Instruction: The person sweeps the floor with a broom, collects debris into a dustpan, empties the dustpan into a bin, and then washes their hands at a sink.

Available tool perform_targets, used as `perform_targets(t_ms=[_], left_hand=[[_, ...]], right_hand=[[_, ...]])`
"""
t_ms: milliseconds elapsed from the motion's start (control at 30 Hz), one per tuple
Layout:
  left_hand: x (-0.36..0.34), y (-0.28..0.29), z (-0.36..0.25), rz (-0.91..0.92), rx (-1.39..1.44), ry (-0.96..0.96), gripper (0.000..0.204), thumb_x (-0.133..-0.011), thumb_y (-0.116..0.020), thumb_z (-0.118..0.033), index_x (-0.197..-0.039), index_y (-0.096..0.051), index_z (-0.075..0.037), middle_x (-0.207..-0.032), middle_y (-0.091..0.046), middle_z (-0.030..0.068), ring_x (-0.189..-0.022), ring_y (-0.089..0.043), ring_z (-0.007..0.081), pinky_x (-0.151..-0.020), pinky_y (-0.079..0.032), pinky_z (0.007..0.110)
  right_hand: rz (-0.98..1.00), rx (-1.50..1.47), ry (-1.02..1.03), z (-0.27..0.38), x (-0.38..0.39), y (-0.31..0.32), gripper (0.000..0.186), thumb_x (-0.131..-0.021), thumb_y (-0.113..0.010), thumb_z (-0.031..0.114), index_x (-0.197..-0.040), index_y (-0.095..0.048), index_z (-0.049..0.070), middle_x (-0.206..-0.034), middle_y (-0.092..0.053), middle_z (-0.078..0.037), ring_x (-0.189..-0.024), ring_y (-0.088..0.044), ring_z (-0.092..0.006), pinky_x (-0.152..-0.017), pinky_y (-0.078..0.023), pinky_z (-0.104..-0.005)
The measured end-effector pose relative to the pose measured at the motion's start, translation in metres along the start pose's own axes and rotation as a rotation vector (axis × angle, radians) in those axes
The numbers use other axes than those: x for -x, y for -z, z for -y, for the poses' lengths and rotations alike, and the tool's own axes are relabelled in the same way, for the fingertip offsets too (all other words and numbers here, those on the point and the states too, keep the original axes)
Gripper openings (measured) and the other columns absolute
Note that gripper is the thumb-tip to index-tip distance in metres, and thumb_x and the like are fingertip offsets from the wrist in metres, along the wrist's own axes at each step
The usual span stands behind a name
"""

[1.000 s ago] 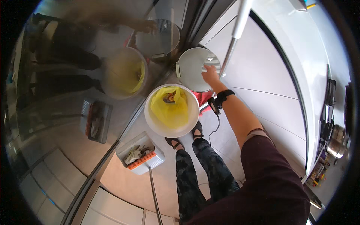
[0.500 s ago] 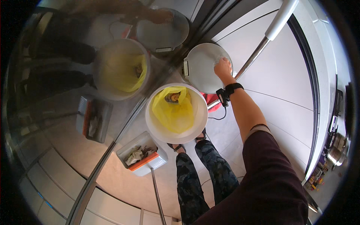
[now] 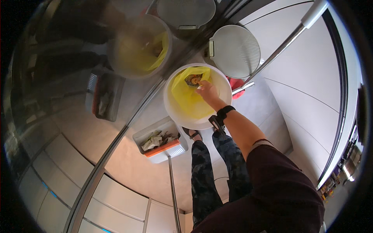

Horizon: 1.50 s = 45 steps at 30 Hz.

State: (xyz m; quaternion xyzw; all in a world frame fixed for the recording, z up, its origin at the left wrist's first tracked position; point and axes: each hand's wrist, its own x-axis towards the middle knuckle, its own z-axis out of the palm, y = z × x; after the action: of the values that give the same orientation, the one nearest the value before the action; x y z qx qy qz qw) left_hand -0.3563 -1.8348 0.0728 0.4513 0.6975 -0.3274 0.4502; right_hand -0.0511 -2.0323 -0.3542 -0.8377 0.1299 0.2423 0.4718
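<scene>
My right hand [image 3: 208, 93], a dark band and device at its wrist, reaches into the white round bin [image 3: 221, 105] lined with a yellow bag [image 3: 182, 93]. Its fingers are pinched at a small pale item, too small to name, just beside the brownish waste [image 3: 193, 80] in the bag. Behind the bin lies the grey round lid [image 3: 231, 50], with red material [image 3: 238, 92] partly showing beneath it. My left hand is not in view.
A long-handled dustpan [image 3: 155, 141] holding crumpled debris sits near my feet at the lower left. A metal pole [image 3: 283, 45] with a white handle crosses the right side. A dark glossy panel [image 3: 70, 105] mirrors the scene on the left; white cabinet fronts [image 3: 116, 194] are at the bottom.
My right hand has left the grey lid and moved leftward and down into the white bin, over the yellow bag. The camera view has shifted, with floor objects appearing higher in it.
</scene>
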Motion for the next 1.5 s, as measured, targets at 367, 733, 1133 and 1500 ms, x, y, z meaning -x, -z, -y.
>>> perform_targets(t_ms=[367, 733, 1133, 1500], left_hand=[[-0.020, 0.000, 0.009, -0.027, 0.038, 0.038, 0.030, -0.080, -0.055, -0.015, -0.104, -0.050, 0.002, -0.075, -0.055, 0.0024, -0.061, -0.050, 0.0081, -0.053, -0.041, 0.019], [-0.018, -0.002, 0.026, -0.024, 0.070, 0.029, 0.030, -0.080, -0.055, -0.015, -0.104, -0.050, 0.001, -0.073, -0.054, 0.0016, -0.060, -0.049, 0.0073, -0.051, -0.040, 0.018], [0.062, 0.039, 0.086, 0.026, 0.153, -0.009, 0.030, -0.080, -0.055, -0.016, -0.104, -0.050, 0.001, -0.071, -0.053, 0.0008, -0.058, -0.048, 0.0066, -0.049, -0.039, 0.018], [0.145, 0.100, 0.153, 0.056, 0.256, -0.055, 0.030, -0.080, -0.055, -0.017, -0.104, -0.050, 0.000, -0.070, -0.053, 0.0000, -0.057, -0.047, 0.0058, -0.047, -0.039, 0.017]], right_hand=[[-0.013, -0.220, -0.345, -0.053, -0.027, -0.021, 0.030, -0.071, -0.062, 0.014, -0.095, -0.058, -0.003, -0.079, -0.062, -0.013, -0.064, -0.062, -0.0213, -0.053, -0.048, -0.0274], [-0.261, 0.609, -0.020, -0.080, -0.057, -0.024, 0.030, -0.077, -0.054, 0.030, -0.083, -0.058, 0.001, -0.077, -0.061, -0.016, -0.073, -0.059, -0.0306, -0.065, -0.046, -0.0381], [0.096, -0.085, -0.032, 0.058, 0.050, 0.062, 0.021, -0.082, -0.054, 0.020, -0.089, -0.057, 0.001, -0.059, -0.055, -0.010, -0.050, -0.057, -0.0172, -0.041, -0.047, -0.0291], [0.435, -0.292, -0.029, 0.164, 0.138, 0.124, 0.026, -0.087, -0.050, 0.017, -0.102, -0.057, -0.002, -0.072, -0.056, -0.003, -0.056, -0.055, -0.0089, -0.047, -0.052, -0.0223]])
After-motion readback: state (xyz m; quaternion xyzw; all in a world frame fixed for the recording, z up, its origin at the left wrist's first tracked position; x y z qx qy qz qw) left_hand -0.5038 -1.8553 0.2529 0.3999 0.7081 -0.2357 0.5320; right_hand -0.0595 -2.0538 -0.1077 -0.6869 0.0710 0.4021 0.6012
